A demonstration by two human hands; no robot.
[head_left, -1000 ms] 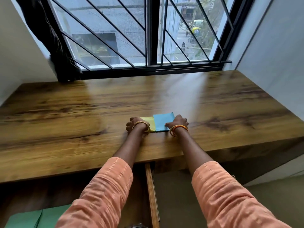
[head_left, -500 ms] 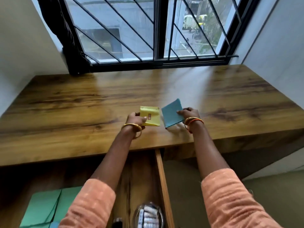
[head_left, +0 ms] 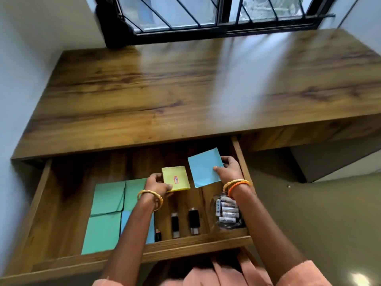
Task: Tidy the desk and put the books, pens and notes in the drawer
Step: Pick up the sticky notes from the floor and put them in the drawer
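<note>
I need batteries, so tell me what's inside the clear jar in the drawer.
The clear jar holds a pile of white-labelled cylinders that look like batteries. The right hand's wrist covers its top, so what closes it is hidden.

Over the open drawer point(head_left: 39, 195), the left hand point(head_left: 157, 185) pinches a yellow note pad point(head_left: 176, 178) and the right hand point(head_left: 228, 169) a blue note pad point(head_left: 204, 170). Green folders point(head_left: 107, 211) and a jar of batteries point(head_left: 226, 211) lie below; the wooden counter point(head_left: 185, 89) stands beyond.

It looked like a home study corner: a built-in wooden desk point(head_left: 185, 96) fitted between plain white walls point(head_left: 41, 38) under a black-barred window point(head_left: 206, 15). Its open drawer point(head_left: 61, 203) held green paper folders point(head_left: 107, 213) and a jar of batteries point(head_left: 226, 211).
</note>
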